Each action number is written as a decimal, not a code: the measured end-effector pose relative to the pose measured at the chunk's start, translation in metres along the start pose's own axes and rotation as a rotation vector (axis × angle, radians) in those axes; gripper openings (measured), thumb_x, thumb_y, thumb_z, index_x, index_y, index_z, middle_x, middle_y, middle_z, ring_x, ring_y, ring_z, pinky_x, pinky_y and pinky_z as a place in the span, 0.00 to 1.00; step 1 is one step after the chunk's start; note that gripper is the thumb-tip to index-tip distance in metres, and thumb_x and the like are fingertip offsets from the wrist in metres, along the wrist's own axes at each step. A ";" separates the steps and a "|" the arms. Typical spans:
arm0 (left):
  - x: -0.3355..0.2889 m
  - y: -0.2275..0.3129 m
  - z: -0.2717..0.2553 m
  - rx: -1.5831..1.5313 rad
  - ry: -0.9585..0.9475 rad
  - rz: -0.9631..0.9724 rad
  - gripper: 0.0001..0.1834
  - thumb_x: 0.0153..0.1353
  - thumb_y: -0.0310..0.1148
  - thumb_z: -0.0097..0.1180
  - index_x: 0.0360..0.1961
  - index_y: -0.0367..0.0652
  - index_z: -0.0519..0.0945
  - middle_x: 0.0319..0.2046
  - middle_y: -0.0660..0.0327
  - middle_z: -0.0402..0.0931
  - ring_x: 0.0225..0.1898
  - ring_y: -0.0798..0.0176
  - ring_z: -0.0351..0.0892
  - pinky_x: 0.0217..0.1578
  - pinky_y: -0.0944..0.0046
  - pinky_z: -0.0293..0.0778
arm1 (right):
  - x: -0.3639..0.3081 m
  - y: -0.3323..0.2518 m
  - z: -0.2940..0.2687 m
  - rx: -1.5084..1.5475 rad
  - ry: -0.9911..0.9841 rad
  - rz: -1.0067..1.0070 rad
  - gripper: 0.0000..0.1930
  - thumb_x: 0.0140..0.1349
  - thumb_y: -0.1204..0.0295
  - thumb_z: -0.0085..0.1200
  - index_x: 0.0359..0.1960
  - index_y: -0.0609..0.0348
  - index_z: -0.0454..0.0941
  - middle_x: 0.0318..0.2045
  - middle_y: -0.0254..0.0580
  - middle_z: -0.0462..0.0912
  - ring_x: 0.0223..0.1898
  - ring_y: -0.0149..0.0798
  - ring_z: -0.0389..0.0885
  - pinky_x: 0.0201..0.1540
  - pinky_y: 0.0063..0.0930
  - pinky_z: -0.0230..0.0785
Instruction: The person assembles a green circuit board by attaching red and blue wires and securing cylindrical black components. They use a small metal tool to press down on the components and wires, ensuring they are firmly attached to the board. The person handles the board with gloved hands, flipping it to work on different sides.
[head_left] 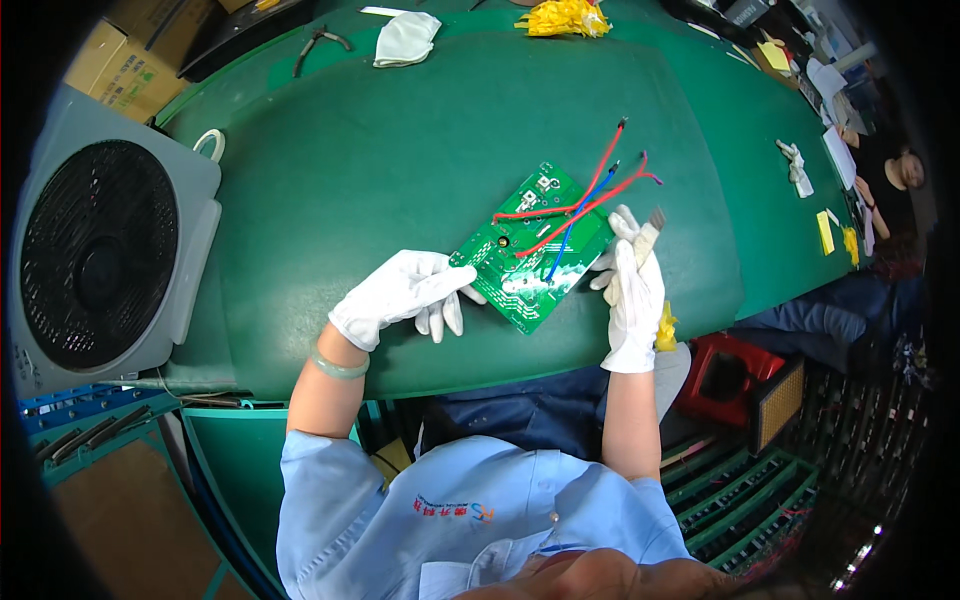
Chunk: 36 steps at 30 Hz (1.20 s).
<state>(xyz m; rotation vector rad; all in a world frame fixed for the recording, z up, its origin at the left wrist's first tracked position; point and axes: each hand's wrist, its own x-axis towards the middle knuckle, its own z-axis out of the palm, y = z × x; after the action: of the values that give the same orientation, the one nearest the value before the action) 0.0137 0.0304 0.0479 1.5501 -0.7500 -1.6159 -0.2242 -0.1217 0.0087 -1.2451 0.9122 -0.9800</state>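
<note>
A green circuit board [520, 262] is tilted above the green tabletop, with several red and blue wires [585, 206] rising from its face toward the far right. My left hand [402, 292], in a white glove, pinches the board's left corner between thumb and fingers. My right hand [634, 298], also gloved in white, is at the board's right edge, its fingertips partly hidden behind the board. Between its fingers is what looks like a small flat brush [650, 232] with a pale handle; the tip points up and is slightly blurred.
A grey fan unit [95, 240] stands at the left. Pliers [318, 46], a white cloth item [406, 40] and yellow crumpled material [563, 18] lie along the far side. White gloves [795, 168] rest at the right, near another person [885, 195]. A red stool [728, 378] is below.
</note>
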 end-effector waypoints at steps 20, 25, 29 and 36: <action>0.035 -0.023 -0.014 -0.123 0.588 0.347 0.20 0.64 0.32 0.65 0.52 0.35 0.73 0.39 0.64 0.79 0.36 0.75 0.77 0.35 0.74 0.74 | -0.029 0.009 -0.015 0.068 -0.220 -0.017 0.14 0.72 0.73 0.46 0.53 0.66 0.77 0.58 0.49 0.78 0.31 0.30 0.81 0.28 0.19 0.71; 0.034 -0.030 -0.009 -0.155 0.502 0.537 0.22 0.60 0.25 0.67 0.53 0.35 0.72 0.43 0.61 0.78 0.42 0.71 0.76 0.41 0.71 0.75 | -0.004 0.000 -0.016 0.539 -0.320 0.042 0.15 0.72 0.70 0.48 0.53 0.67 0.77 0.66 0.61 0.68 0.31 0.33 0.80 0.28 0.23 0.72; 0.030 -0.032 -0.008 -0.160 0.483 0.565 0.23 0.59 0.25 0.67 0.53 0.34 0.72 0.44 0.60 0.78 0.43 0.70 0.75 0.43 0.69 0.76 | -0.011 -0.014 -0.018 0.513 -0.283 -0.014 0.16 0.71 0.69 0.50 0.53 0.67 0.78 0.61 0.61 0.73 0.32 0.34 0.80 0.29 0.23 0.72; 0.030 -0.026 -0.005 -0.196 0.488 0.524 0.24 0.59 0.26 0.68 0.54 0.33 0.71 0.44 0.60 0.78 0.43 0.71 0.76 0.45 0.70 0.76 | -0.031 -0.023 -0.011 0.535 -0.257 -0.088 0.16 0.72 0.69 0.48 0.54 0.69 0.76 0.59 0.63 0.73 0.40 0.41 0.83 0.41 0.32 0.77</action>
<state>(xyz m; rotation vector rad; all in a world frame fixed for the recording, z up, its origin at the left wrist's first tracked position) 0.0163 0.0195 0.0096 1.3775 -0.6331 -0.8555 -0.2470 -0.0974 0.0315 -0.9269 0.3600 -1.0195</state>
